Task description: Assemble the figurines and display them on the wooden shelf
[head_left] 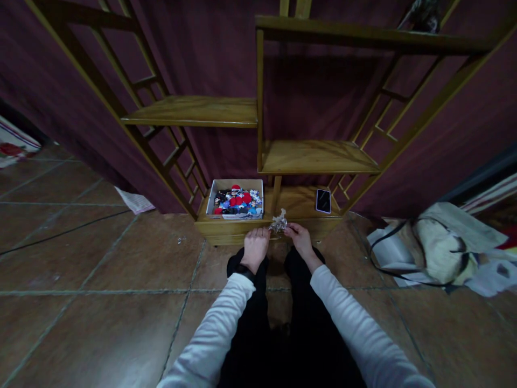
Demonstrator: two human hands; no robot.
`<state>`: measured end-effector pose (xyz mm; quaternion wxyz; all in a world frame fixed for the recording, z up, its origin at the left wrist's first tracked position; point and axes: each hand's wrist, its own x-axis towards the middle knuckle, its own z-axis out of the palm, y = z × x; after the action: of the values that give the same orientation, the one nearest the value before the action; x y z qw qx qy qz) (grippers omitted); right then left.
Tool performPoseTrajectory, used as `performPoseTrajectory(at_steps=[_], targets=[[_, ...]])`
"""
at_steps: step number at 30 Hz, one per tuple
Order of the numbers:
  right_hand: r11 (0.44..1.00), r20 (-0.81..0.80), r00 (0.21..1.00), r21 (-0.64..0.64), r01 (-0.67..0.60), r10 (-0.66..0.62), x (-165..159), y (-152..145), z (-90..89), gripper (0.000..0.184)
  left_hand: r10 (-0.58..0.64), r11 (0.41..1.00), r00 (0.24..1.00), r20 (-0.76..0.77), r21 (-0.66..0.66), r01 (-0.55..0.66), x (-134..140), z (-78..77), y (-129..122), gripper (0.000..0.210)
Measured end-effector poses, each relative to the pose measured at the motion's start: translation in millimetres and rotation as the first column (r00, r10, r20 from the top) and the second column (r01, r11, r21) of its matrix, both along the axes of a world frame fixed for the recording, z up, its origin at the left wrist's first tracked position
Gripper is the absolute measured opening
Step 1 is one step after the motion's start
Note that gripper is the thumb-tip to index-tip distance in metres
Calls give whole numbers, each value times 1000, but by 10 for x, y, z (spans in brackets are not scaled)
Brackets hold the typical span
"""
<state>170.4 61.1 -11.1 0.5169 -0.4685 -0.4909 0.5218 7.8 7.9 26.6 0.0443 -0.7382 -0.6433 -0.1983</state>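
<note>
Between my two hands is a small, shiny, crumpled bundle (278, 223), silvery and whitish, that looks like clear plastic or foil. My left hand (256, 245) has its fingers closed at the bundle's left side, with a dark band on the wrist. At the right side, my right hand (299, 238) pinches the bundle with thumb and fingers. An open cardboard box (209, 203) full of small colourful figures (238, 200) in red, blue, black and white stands on the low wooden shelf, just beyond my left hand. What the bundle contains is too small to tell.
A phone (323, 200) lies on the right of the low shelf (301, 200). Wooden shelves (194, 110) rise above it before a dark red curtain (205, 48). Bags (438, 242) with a black strap sit on the tiled floor at right; a black cable (68, 231) runs at left.
</note>
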Motion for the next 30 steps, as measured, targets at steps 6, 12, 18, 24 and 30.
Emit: performPoseTrajectory(at_steps=[6,12,18,24,30], targets=[[999,-13,999,-22,-29,29,10,41,-45,30,-53,999,995,84,12,52,-31,-48,19,27],[999,-6,999,-34,-37,37,8,61,-75,32,-50,999,998,37,-11,51,-27,-70,27,28],[998,-5,999,-32,-44,44,26,65,-94,32,-56,998,994,-97,-9,56,-9,-71,17,28],[998,42,998,-34,-48,49,52,95,-151,34,-54,998,987,-151,-48,48,6,-73,15,26],[998,55,997,-38,-45,47,49,104,-181,33,-61,997,981,-185,-48,53,11,-58,4,25]])
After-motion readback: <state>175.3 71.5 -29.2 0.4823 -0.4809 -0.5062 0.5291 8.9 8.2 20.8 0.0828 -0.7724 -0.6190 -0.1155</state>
